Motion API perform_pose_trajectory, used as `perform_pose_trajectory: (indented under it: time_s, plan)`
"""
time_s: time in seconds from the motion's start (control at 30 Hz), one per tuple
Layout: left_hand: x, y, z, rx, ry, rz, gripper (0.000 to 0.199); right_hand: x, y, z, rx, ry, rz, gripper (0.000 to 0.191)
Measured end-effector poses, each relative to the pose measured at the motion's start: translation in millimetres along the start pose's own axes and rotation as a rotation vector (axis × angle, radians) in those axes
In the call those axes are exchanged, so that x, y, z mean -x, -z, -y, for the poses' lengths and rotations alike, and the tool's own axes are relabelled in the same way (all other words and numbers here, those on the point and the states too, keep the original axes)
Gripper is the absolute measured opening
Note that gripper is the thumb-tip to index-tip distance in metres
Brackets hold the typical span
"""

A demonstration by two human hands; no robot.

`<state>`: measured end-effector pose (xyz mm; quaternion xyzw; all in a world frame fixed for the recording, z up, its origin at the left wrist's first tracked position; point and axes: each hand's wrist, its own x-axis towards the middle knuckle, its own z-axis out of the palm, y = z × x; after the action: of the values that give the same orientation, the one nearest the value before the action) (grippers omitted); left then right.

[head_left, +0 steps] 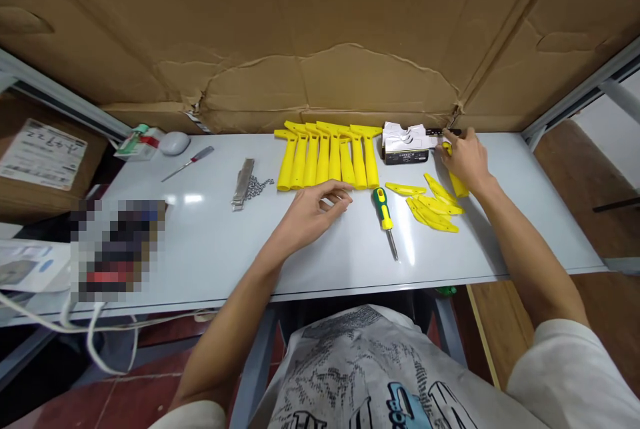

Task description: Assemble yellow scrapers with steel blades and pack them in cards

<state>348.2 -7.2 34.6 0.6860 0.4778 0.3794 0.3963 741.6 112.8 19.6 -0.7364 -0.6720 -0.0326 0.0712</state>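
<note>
My right hand (467, 159) is at the back right of the table, its fingers curled over a yellow plastic handle (459, 185) that shows above and below them. Just behind its fingertips lies a black strip (440, 132), beside an opened white-and-black box (406, 145). My left hand (317, 209) holds nothing; its fingers are loosely bent with the thumb apart, in front of a row of several yellow handles (325, 159). A green-and-yellow screwdriver (384, 215) lies to its right. Several flat yellow pieces (433, 207) are spread between the screwdriver and my right forearm.
A stack of metal strips (243, 182) and a pile of small screws (259, 186) lie left of the handles. Farther left are a thin screwdriver (189, 163), a white mouse (174, 143) and a small box (140, 143). Cardboard (330, 35) stands along the back.
</note>
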Motion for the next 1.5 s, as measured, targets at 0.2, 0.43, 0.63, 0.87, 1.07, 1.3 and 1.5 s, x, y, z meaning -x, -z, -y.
perform_pose_trajectory:
  time_s: [0.2,0.43,0.63,0.87,1.07,1.3,1.5]
  plan:
    - [-45,-20.1,-27,-0.493,-0.263,0.250,0.029,95,38,-7,0.065,0.278,0.250,0.090]
    - [-115,-94.0,-37,-0.942,-0.492,0.584,0.026,165,30,31,0.248,0.198,0.392,0.086]
    - [-129,-105.7,-26,-0.972,-0.454,0.580,0.041,180,23,43,0.286,0.197,0.339,0.073]
    - [-139,-89.5,-31,-0.964,-0.423,0.413,0.040,166,8,58,0.203,0.193,0.264,0.069]
    - [-127,-81.4,-28,-0.893,-0.378,0.290,0.037,132,1,52,0.103,0.343,0.217,0.063]
    - [-122,-89.4,-24,-0.917,-0.299,0.217,0.033,112,-22,38,-0.048,0.408,0.081,0.047]
    - [-118,-111.7,-32,-0.957,-0.322,0.275,0.035,128,-36,31,-0.101,0.296,-0.110,0.030]
